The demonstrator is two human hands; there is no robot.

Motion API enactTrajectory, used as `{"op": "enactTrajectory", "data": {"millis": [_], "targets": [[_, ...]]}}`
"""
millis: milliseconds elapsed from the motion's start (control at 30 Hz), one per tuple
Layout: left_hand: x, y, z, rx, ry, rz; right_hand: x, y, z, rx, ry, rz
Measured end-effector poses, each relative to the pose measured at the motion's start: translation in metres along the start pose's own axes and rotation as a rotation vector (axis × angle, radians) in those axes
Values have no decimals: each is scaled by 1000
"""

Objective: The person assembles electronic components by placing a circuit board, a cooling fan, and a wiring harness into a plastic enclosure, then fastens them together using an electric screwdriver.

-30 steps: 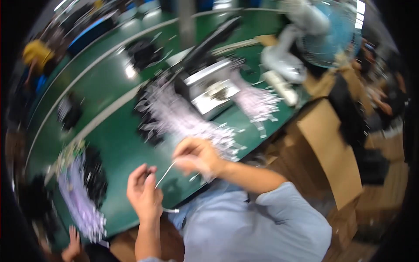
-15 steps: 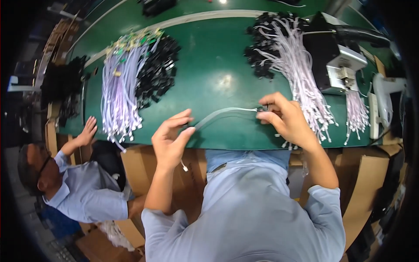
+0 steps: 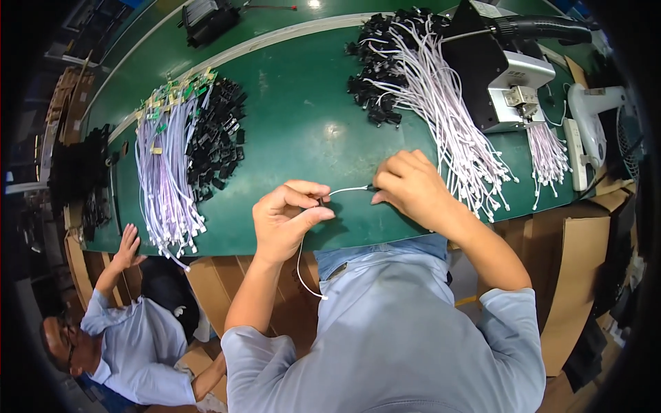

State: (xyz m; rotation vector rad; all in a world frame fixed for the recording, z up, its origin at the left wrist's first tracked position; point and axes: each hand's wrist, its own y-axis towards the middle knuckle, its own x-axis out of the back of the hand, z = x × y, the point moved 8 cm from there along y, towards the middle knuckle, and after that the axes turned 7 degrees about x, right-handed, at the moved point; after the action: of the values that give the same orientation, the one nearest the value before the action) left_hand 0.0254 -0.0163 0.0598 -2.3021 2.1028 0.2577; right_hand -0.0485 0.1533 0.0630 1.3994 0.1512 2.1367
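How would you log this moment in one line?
left hand: pinching white cable | right hand: holding cable's dark end | beneath: green table | right side: white cable bundle

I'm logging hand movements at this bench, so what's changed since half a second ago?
The left hand has moved right, narrowing its gap to the right hand. More of the white cable now hangs below the left hand. The view has shifted slightly. Both hands still hold the cable; the left cable bundle and right cable bundle lie as before.
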Motion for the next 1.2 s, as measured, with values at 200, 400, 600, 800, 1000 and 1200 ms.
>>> {"op": "enactTrajectory", "data": {"millis": [200,400,600,800,1000,1200], "targets": [[-4,15,32,304,-108,-253,2,-13,9,97,-43,45],[-15,29,29,329,-151,-179,8,-18,7,87,-54,82],[-35,35,18,89,398,187,5,-28,5,55,-77,120],[-59,41,13,-85,587,277,1,-35,2,28,-57,108],[-65,44,29,-109,644,258,0,-41,0,18,-85,54],[-67,43,37,-55,679,264,4,-42,-2,24,-61,39]]}}
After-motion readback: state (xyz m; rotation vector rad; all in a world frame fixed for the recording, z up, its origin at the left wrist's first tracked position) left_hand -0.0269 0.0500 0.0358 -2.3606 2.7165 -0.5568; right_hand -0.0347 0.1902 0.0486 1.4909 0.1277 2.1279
